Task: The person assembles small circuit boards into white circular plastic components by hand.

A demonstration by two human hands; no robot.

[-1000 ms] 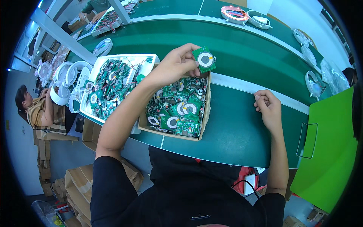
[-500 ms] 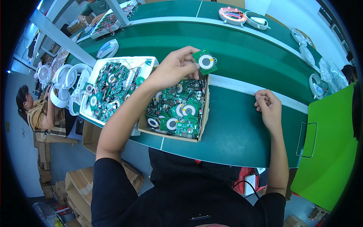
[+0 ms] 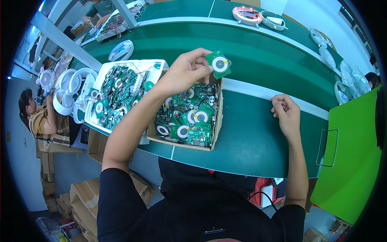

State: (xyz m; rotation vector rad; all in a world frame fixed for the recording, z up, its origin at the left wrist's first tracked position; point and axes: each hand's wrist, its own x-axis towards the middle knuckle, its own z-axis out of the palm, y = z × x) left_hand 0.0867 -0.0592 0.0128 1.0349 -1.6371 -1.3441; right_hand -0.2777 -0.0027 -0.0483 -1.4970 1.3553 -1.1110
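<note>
My left hand (image 3: pixel 188 70) pinches a green circuit board (image 3: pixel 219 64) with a round white-rimmed coil on its face, held up above the far edge of a cardboard box. That box (image 3: pixel 219 117) is filled with similar boards, several of them with round coils and small wires. On the right, my right hand (image 3: pixel 285 111) rests by the pale rail at the bench's far side, its fingers curled in loosely with nothing seen in them.
Left of the box, a white foam tray (image 3: pixel 159 65) holds more boards and wires. White ring-shaped housings (image 3: pixel 66 90) are heaped beyond it. A green belt (image 3: pixel 181 38) runs behind, carrying a white frame (image 3: pixel 121 50). A bright green panel (image 3: pixel 350 157) stands at right. Co-workers sit at left.
The white frame on the belt behind the tray has shifted right, and so has the ring-shaped part at far right. Both my hands stay nearly still, with the board still in the left.
</note>
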